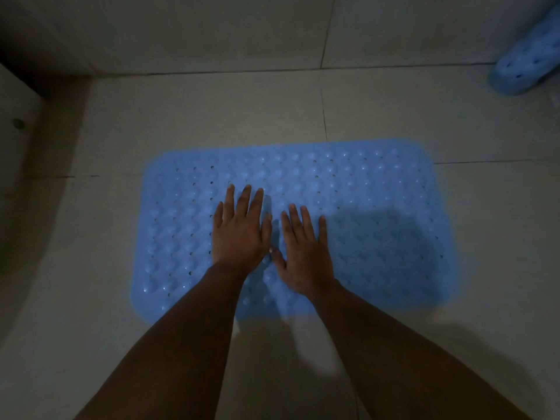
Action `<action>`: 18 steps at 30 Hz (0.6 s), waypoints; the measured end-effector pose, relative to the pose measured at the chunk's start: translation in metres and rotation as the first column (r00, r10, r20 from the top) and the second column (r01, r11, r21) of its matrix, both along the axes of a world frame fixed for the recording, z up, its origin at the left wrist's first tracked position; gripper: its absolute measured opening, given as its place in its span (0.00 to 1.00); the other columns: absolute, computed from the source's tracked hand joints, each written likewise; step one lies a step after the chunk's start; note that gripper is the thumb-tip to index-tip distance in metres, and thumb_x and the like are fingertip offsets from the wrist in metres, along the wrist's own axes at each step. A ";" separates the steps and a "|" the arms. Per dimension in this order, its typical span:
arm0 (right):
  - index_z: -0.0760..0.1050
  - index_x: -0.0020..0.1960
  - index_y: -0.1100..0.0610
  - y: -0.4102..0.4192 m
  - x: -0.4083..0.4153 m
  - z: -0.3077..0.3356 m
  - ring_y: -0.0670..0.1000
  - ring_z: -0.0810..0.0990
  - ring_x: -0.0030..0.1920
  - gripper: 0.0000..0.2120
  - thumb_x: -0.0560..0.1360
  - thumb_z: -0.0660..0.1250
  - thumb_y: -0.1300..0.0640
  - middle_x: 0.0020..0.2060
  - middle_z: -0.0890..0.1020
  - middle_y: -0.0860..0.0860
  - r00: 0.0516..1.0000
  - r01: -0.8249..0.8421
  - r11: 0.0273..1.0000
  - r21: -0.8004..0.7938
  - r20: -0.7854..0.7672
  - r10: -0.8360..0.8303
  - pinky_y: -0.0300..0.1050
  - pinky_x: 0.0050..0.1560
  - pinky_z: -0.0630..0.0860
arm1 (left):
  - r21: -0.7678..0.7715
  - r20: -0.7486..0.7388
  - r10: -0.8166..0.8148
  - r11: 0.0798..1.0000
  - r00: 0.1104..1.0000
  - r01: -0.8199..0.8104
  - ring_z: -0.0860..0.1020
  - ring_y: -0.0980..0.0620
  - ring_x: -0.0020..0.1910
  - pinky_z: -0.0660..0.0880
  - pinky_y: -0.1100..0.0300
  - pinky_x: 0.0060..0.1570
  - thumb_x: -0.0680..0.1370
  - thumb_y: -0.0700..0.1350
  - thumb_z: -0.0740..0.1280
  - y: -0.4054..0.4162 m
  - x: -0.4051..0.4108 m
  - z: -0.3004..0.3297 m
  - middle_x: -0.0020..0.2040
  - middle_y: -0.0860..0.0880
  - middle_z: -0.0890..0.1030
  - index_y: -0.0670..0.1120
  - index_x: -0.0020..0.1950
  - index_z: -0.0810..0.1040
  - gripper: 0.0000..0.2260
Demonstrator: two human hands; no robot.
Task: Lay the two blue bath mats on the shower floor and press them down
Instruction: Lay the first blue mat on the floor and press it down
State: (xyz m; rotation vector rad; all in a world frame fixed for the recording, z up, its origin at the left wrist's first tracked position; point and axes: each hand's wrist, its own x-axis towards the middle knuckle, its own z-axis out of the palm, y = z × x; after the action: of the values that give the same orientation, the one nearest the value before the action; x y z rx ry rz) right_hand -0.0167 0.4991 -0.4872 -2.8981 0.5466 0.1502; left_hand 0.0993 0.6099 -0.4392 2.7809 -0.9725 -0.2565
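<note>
A light blue bath mat (378, 207) with bumps and small holes lies flat on the tiled shower floor (212, 116), spread across the middle of the view. My left hand (238, 231) presses on its centre with straight, spread fingers. Beside it, just to the right, my right hand (304, 251) lies flat on the mat the same way. The two thumbs nearly touch. A second blue mat (527, 59) stands rolled up at the far right, leaning near the wall.
The tiled wall (181, 28) meets the floor just behind the mat. A raised ledge (18, 122) with a small round fitting runs along the left side. The light is dim.
</note>
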 end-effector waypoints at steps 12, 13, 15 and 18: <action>0.52 0.83 0.55 -0.001 -0.002 -0.002 0.55 0.43 0.83 0.36 0.82 0.49 0.35 0.83 0.50 0.54 0.999 0.019 1.000 0.021 0.027 -0.020 0.67 0.78 0.48 | -0.048 0.009 0.000 0.999 1.000 0.001 0.49 0.42 0.84 0.59 0.40 0.78 0.86 0.56 0.53 -0.019 0.013 -0.016 0.83 0.45 0.61 0.48 0.82 0.63 0.25; 0.52 0.83 0.56 -0.001 -0.002 -0.001 0.55 0.42 0.83 0.36 0.82 0.49 0.35 0.83 0.50 0.54 1.000 0.018 1.000 0.023 0.024 -0.019 0.68 0.78 0.48 | -0.050 0.005 0.002 0.999 1.000 -0.001 0.49 0.42 0.84 0.60 0.40 0.78 0.86 0.56 0.53 -0.018 0.014 -0.017 0.83 0.45 0.61 0.48 0.82 0.63 0.25; 0.52 0.83 0.55 0.000 -0.001 -0.001 0.55 0.42 0.83 0.37 0.82 0.48 0.34 0.83 0.50 0.54 1.000 0.018 0.999 0.037 0.008 -0.018 0.68 0.78 0.47 | -0.048 -0.001 0.003 0.999 1.000 -0.003 0.49 0.42 0.84 0.61 0.39 0.78 0.87 0.56 0.53 -0.016 0.014 -0.018 0.83 0.45 0.61 0.48 0.82 0.63 0.25; 0.51 0.83 0.54 0.001 -0.001 0.002 0.54 0.41 0.83 0.37 0.82 0.46 0.33 0.83 0.49 0.53 0.999 0.033 0.997 0.071 -0.003 -0.033 0.67 0.79 0.45 | -0.053 0.006 0.005 0.999 1.000 -0.005 0.48 0.42 0.84 0.58 0.39 0.78 0.87 0.56 0.52 -0.012 0.014 -0.014 0.83 0.45 0.61 0.48 0.82 0.62 0.25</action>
State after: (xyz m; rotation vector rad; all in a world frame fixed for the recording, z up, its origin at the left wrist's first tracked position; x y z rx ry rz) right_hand -0.0175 0.5004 -0.4853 -2.8182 0.5773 0.1637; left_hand 0.1131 0.5981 -0.4531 2.7376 -0.9597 -0.2181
